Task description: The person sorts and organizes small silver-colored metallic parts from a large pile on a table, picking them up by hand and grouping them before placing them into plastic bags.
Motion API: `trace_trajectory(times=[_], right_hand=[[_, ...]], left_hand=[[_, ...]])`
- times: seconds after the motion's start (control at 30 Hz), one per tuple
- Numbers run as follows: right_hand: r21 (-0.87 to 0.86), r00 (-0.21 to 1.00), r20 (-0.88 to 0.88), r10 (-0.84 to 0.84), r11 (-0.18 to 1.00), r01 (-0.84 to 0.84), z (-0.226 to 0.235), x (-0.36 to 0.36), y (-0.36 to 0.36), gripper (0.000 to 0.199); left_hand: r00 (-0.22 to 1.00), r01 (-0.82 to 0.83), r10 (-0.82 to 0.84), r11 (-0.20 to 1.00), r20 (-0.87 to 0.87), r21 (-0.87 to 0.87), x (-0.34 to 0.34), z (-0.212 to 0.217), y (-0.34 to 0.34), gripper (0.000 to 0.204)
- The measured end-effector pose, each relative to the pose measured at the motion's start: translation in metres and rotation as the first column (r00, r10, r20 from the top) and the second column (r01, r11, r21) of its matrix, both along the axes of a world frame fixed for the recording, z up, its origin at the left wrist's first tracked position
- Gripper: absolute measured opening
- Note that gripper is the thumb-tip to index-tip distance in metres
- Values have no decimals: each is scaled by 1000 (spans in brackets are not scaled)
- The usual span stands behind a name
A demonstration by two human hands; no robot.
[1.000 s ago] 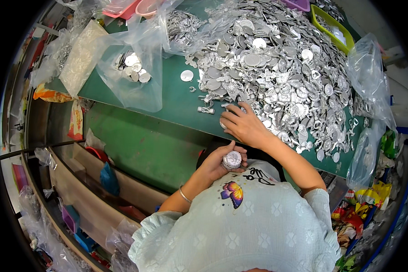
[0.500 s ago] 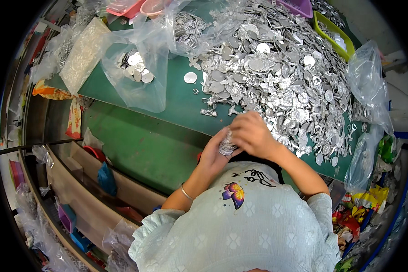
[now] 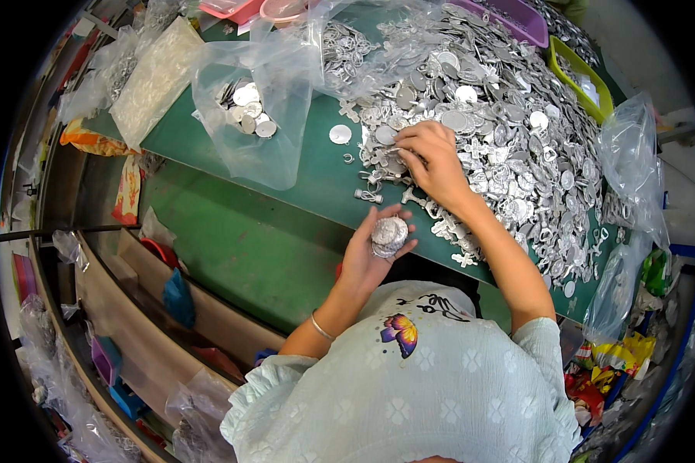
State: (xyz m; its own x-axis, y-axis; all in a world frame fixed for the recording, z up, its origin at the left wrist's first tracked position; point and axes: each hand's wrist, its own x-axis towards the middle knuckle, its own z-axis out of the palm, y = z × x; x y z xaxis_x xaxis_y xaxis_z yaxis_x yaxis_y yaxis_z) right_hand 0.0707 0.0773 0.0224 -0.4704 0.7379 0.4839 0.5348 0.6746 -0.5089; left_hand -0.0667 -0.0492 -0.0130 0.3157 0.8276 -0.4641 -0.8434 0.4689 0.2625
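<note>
My left hand (image 3: 369,258) is held palm up at the near edge of the green table (image 3: 316,185), cupping a small stack of round silver metal discs (image 3: 389,234). My right hand (image 3: 432,162) reaches forward into a large heap of silver metal discs and small cast parts (image 3: 510,116); its fingertips pinch at a disc at the heap's near left edge. A single loose disc (image 3: 340,134) lies on the bare green surface just left of the heap.
A clear plastic bag (image 3: 255,116) holding several sorted discs lies left of the heap. More clear bags (image 3: 633,166) sit at the right edge. A green tray (image 3: 587,77), purple tray (image 3: 517,19) and pink bowls (image 3: 262,9) stand at the back. A lower green shelf (image 3: 239,247) runs below.
My right hand came back to the left hand and laid a piece on the stack, then reached out again to the heap. The left hand has stayed near the table edge.
</note>
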Motion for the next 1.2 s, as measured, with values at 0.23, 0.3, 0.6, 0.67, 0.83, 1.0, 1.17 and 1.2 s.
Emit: trace_trajectory(times=[0.23,0.3,0.6,0.67,0.83,1.0,1.17,1.2], right_hand=[[-280,997,8,77,957,-72,11,-3,-11,13],[-93,984,136,-110,988,124,6,-15,8,18],[244,706,680,-198,969,37,-6,-42,28,11],[280,691,685,-230,959,42,-6,-43,27,10],[302,862,410,-299,936,181,2,-30,24,9],[-309,997,-10,72,948,-71,13,5,-16,8],[-48,971,55,-234,970,237,19,39,-10,17],[121,925,78,-372,925,361,18,48,1,20]], left_hand=[[999,-19,18,999,48,34,-5,-8,16,41],[1000,17,-18,998,25,52,-5,-20,17,40],[993,60,-42,983,-110,172,-7,-14,10,40],[999,39,-37,987,-16,153,-7,-17,10,41],[1000,-7,8,995,-11,97,-4,-7,14,43],[994,-28,14,991,105,131,-2,1,25,42],[989,56,-77,985,126,164,4,-18,32,43],[986,74,-100,980,136,183,6,-18,32,42]])
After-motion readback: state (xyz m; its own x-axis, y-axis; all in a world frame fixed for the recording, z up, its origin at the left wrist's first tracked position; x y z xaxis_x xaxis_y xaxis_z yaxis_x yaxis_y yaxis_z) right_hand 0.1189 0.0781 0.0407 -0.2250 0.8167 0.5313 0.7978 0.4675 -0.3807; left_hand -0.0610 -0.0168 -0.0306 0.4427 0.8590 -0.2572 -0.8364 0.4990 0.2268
